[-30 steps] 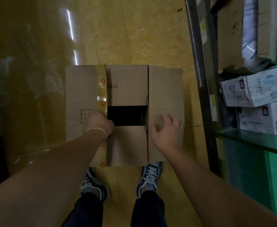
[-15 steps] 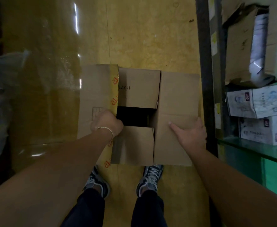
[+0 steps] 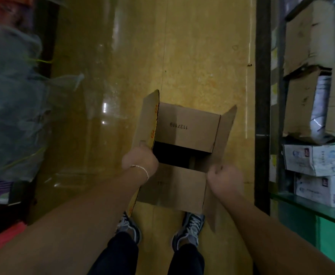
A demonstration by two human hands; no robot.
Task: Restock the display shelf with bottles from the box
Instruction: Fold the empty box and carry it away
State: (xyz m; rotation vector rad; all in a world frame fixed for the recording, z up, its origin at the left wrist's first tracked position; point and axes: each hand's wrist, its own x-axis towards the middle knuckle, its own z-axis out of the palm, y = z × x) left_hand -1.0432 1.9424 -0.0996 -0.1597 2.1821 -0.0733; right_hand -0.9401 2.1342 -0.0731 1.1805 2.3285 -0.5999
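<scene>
A brown cardboard box [image 3: 184, 128] stands on the yellow floor in front of my feet. Its two long flaps are raised. My left hand [image 3: 140, 158] grips the edge of the left flap [image 3: 145, 118], which carries yellow tape. My right hand [image 3: 225, 178] grips the near edge of the right flap [image 3: 225, 128], fingers curled round it. The two short inner flaps still lie flat, with a dark gap [image 3: 172, 155] between them. No bottles show inside; the gap is too dark to see into.
A shelf unit [image 3: 262, 96] with a dark upright post stands close on the right, holding cardboard cartons [image 3: 313, 36] and white printed boxes [image 3: 313, 156] on a green glass shelf [image 3: 309, 205]. Plastic-wrapped goods [image 3: 14, 108] pile up on the left. My shoes [image 3: 190, 227] touch the box's near side.
Both long flaps have swung up from flat to raised. My right hand went from lying flat on the right flap to gripping its edge. The view shifted, so the box sits further right.
</scene>
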